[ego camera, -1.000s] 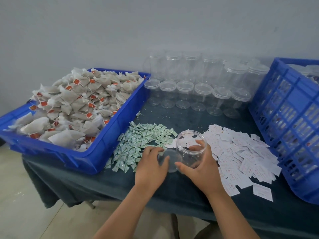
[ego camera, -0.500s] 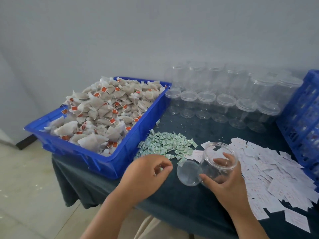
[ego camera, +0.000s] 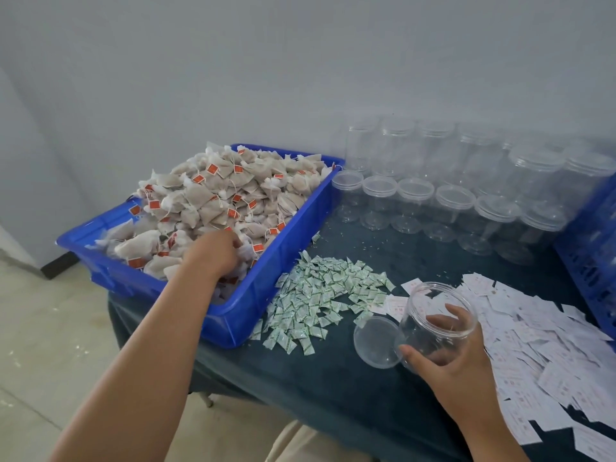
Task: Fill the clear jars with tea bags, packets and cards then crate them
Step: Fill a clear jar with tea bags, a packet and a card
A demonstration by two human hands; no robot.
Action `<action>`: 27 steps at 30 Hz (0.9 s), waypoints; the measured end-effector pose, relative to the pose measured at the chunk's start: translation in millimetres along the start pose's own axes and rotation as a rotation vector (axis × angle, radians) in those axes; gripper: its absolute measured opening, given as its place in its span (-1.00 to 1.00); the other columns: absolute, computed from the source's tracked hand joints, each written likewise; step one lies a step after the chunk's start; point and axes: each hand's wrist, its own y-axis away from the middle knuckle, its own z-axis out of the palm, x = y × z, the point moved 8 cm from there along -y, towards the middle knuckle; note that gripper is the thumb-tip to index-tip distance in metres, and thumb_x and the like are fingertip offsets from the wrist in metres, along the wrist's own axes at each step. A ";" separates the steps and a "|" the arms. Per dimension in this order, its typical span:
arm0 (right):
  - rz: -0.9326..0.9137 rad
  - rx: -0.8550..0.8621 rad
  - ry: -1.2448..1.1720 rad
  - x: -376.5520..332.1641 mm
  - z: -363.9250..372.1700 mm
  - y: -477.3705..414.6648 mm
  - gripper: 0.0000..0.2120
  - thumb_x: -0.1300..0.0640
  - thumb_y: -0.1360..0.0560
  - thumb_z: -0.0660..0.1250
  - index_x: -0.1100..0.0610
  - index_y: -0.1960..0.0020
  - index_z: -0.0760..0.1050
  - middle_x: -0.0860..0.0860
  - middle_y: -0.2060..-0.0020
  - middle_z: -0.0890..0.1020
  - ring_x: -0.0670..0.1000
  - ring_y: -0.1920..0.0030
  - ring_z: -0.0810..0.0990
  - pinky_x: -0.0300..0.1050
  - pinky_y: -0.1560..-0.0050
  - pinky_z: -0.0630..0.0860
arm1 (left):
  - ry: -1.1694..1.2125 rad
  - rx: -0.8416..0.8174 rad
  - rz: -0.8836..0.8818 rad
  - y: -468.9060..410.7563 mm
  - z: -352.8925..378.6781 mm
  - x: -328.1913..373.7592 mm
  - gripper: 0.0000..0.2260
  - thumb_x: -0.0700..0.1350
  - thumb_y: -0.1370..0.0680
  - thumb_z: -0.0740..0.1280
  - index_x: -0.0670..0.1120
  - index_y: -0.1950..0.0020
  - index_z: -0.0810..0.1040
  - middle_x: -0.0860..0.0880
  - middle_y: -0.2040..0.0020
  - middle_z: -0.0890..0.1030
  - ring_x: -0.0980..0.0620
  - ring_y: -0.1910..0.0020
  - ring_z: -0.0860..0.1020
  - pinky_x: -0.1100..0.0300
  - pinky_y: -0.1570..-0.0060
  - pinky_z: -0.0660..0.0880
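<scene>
My right hand (ego camera: 448, 356) grips an open clear jar (ego camera: 433, 315), tilted toward me, above the dark table. Its clear lid (ego camera: 375, 341) lies flat just left of the jar. My left hand (ego camera: 216, 251) reaches into the blue tray (ego camera: 253, 295) with fingers curled down among the tea bags (ego camera: 213, 198); what it holds is hidden. A heap of small green-white packets (ego camera: 320, 295) lies between tray and jar. White cards (ego camera: 540, 345) are spread to the right of the jar.
Rows of lidded clear jars (ego camera: 450, 195) stand at the back of the table against the wall. A blue crate (ego camera: 590, 255) sits at the right edge. The table's front edge (ego camera: 316, 401) runs under my arms, with pale floor to the left.
My left hand left the lid on the table and moved left and away into the tea bag tray. The right hand keeps holding the jar. My view swung left.
</scene>
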 end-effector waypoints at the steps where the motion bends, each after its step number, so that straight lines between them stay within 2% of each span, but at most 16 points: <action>1: 0.005 0.001 -0.009 0.1 0.2 0.1 -0.10 -0.15 -0.16 0.74 -0.50 -0.30 0.27 -0.41 -0.17 0.58 0.02 0.32 0.71 0.00 0.14 0.67 | 0.006 0.028 -0.004 -1.7 -1.8 0.1 -0.65 -0.12 -0.56 0.41 0.01 -0.35 0.60 -0.09 -0.22 0.66 -0.09 -0.04 0.60 0.04 0.02 0.56; 4: 0.018 0.002 -0.030 -0.8 -0.8 0.8 -0.12 -0.27 -0.11 0.68 -0.50 -0.29 0.28 -0.40 -0.16 0.59 0.02 0.33 0.71 -0.02 0.15 0.67 | 0.092 0.179 0.016 0.8 -13.4 1.2 -0.89 -0.06 -0.63 0.29 -0.01 -0.07 0.60 -0.08 -0.01 0.67 -0.12 0.05 0.60 0.01 0.09 0.55; 7: 0.020 0.004 -0.029 -1.6 -1.4 1.5 -0.12 -0.31 -0.10 0.67 -0.50 -0.30 0.28 -0.39 -0.16 0.59 0.02 0.34 0.71 -0.02 0.16 0.67 | 0.438 0.291 0.022 11.0 -26.4 -1.5 -0.77 -0.03 -0.67 0.22 -0.08 0.13 0.50 -0.04 0.23 0.59 -0.07 0.25 0.55 0.02 0.20 0.51; 9: 0.027 -0.001 -0.028 -0.6 -0.5 1.9 -0.10 -0.32 -0.10 0.67 -0.48 -0.32 0.28 -0.38 -0.17 0.58 0.02 0.34 0.69 0.01 0.16 0.68 | 0.628 0.321 0.039 20.8 -37.3 -1.4 -0.73 0.00 -0.69 0.22 -0.14 0.10 0.51 -0.08 0.28 0.54 -0.07 0.30 0.51 0.01 0.25 0.48; 11: 0.035 -0.003 -0.032 0.8 -0.6 2.1 -0.07 -0.33 -0.10 0.66 -0.39 -0.38 0.30 -0.37 -0.19 0.58 0.02 0.34 0.69 0.06 0.15 0.69 | 0.734 0.346 0.055 34.4 -48.5 2.6 -0.73 0.06 -0.70 0.24 -0.12 -0.01 0.57 -0.16 0.23 0.59 -0.04 0.31 0.53 0.00 0.26 0.49; 13: 0.041 -0.002 -0.030 0.4 -0.6 2.4 -0.04 -0.37 -0.10 0.64 -0.32 -0.41 0.31 -0.38 -0.20 0.57 0.01 0.33 0.69 0.06 0.15 0.69 | 0.797 0.400 0.083 51.8 -63.7 12.6 -0.79 0.11 -0.67 0.28 0.01 -0.02 0.60 -0.02 0.24 0.62 0.16 0.39 0.53 0.11 0.33 0.48; 15: 0.042 -0.005 -0.001 0.0 0.2 2.4 -0.03 -0.39 -0.10 0.64 -0.34 -0.41 0.29 -0.41 -0.20 0.55 0.00 0.30 0.69 0.00 0.15 0.67 | 0.875 0.401 0.136 70.4 -77.3 34.9 -0.86 0.13 -0.65 0.32 0.11 -0.04 0.62 0.12 0.17 0.67 0.23 0.38 0.58 0.24 0.40 0.48; 17: 0.045 -0.003 0.022 1.3 0.2 1.8 -0.01 -0.36 -0.13 0.66 -0.31 -0.44 0.27 -0.44 -0.19 0.54 0.01 0.26 0.69 0.00 0.13 0.68 | 0.954 0.368 0.217 89.9 -86.1 65.9 -0.90 0.09 -0.65 0.36 0.12 -0.08 0.64 0.17 0.10 0.72 0.23 0.28 0.65 0.29 0.37 0.50; 19: 0.046 0.003 0.041 2.1 0.5 1.1 0.00 -0.30 -0.17 0.70 -0.26 -0.48 0.27 -0.42 -0.17 0.55 0.00 0.24 0.68 0.01 0.11 0.68 | 1.028 0.314 0.322 111.1 -89.2 100.2 -0.92 0.03 -0.65 0.39 0.11 -0.08 0.66 0.18 0.10 0.74 0.24 0.20 0.67 0.26 0.21 0.53; 21: 0.033 0.002 0.061 -0.8 1.7 0.9 0.01 -0.29 -0.17 0.70 -0.25 -0.48 0.27 -0.36 -0.16 0.58 -0.02 0.23 0.68 -0.02 0.13 0.68 | 1.094 0.193 0.441 130.5 -83.4 137.0 -0.94 0.00 -0.65 0.40 0.11 -0.08 0.67 0.14 0.07 0.75 0.13 0.09 0.72 0.13 0.05 0.60; 23: 0.019 -0.002 0.077 -4.8 3.2 0.6 -0.03 -0.25 -0.20 0.73 -0.29 -0.45 0.26 -0.33 -0.17 0.58 -0.03 0.22 0.68 -0.01 0.13 0.69 | 1.146 0.033 0.541 146.9 -70.9 173.5 -0.94 -0.01 -0.66 0.41 0.11 -0.06 0.68 0.08 0.04 0.77 0.05 0.04 0.74 0.04 -0.03 0.64; 25: 0.009 -0.009 0.081 -7.5 3.1 0.5 -0.06 -0.24 -0.22 0.74 -0.35 -0.41 0.23 -0.31 -0.18 0.58 -0.06 0.17 0.69 -0.04 0.12 0.70 | 1.214 -0.123 0.559 156.4 -52.6 204.8 -0.91 -0.05 -0.66 0.41 0.10 -0.02 0.71 0.02 0.04 0.77 0.05 0.07 0.72 0.06 0.03 0.63; 27: 0.001 -0.017 0.071 -10.3 2.9 0.9 -0.10 -0.25 -0.23 0.73 -0.40 -0.37 0.24 -0.28 -0.19 0.59 -0.11 0.08 0.70 -0.17 0.11 0.68 | 1.235 -0.295 0.524 163.5 -29.4 230.6 -0.87 -0.07 -0.66 0.41 0.11 0.02 0.72 -0.01 0.05 0.77 0.09 0.13 0.70 0.15 0.15 0.59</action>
